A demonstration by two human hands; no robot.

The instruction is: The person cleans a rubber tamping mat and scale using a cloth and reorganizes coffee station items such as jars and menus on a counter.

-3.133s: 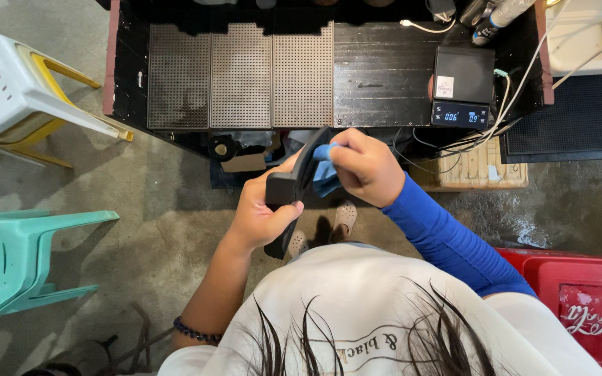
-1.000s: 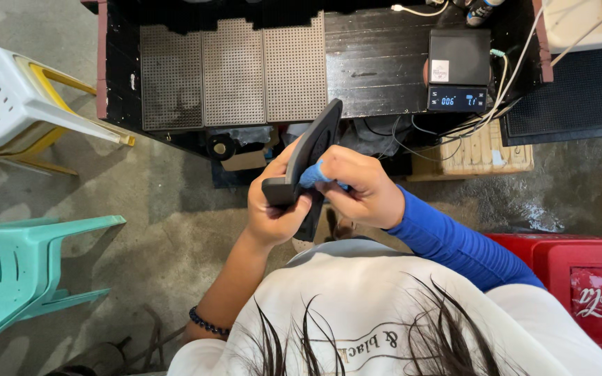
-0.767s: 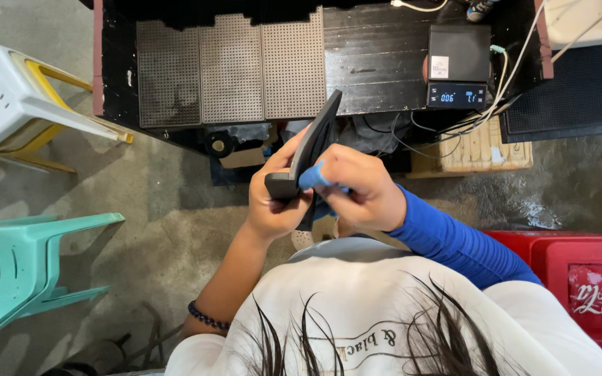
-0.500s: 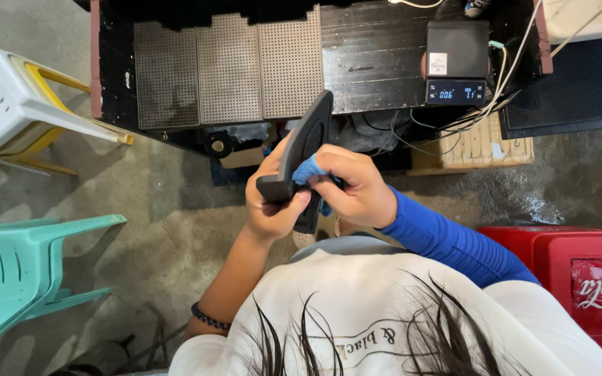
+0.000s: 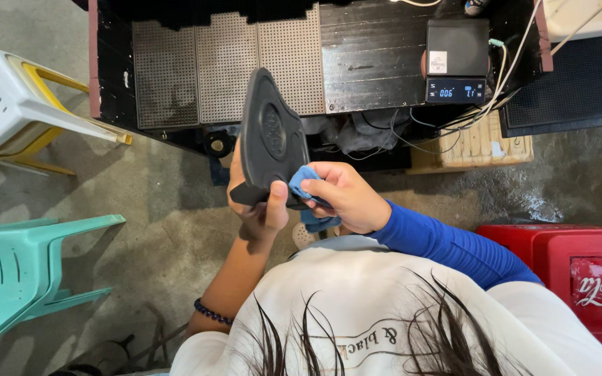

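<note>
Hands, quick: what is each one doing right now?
Left hand: closed on the black teardrop-shaped rubber pad, held upright.
Right hand: closed on a blue cloth pressed against the pad.

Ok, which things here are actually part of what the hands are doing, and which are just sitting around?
In hand:
- black pad, gripped by the left hand
- blue cloth, pressed to the pad by the right hand

Lying about:
- digital scale on the black table
- white chair
- teal chair
- red crate
- cables

head view, steeply downward, hands close
</note>
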